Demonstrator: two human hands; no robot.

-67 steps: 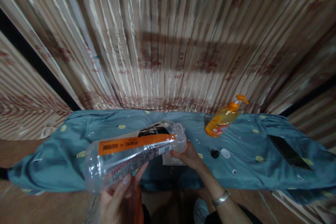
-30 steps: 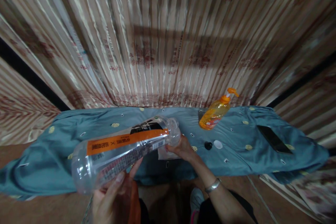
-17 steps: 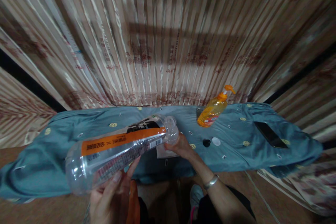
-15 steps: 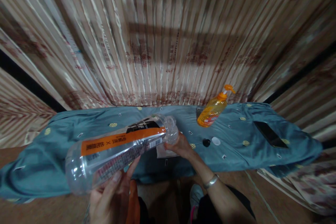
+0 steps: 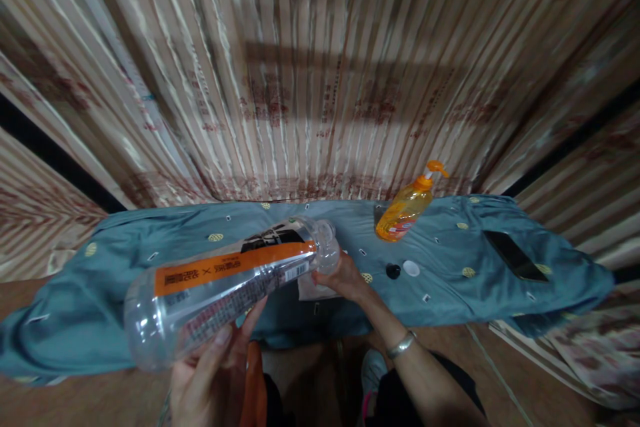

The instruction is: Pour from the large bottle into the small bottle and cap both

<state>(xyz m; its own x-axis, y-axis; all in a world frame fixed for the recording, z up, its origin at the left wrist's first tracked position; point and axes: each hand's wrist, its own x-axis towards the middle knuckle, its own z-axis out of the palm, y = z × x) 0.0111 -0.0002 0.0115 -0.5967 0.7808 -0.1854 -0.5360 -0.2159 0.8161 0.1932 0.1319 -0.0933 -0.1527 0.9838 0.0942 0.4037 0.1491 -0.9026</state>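
On my remote view, the left hand (image 5: 213, 370) cups the clear bottle (image 5: 235, 277) while the right hand (image 5: 347, 278) grips its neck — holding it aslant above the teal cloth (image 5: 450, 300), near its front edge. I judge this a steadying step, calling for paired grips; more room seems leftward — the pump bottle (image 5: 403, 213) bounds the right.

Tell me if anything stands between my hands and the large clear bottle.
Nothing visible does. The left hand holds the large clear bottle by its body, the right hand by its neck end. The white item appears to lie beneath on the cloth; the orange pump bottle stands to the right.
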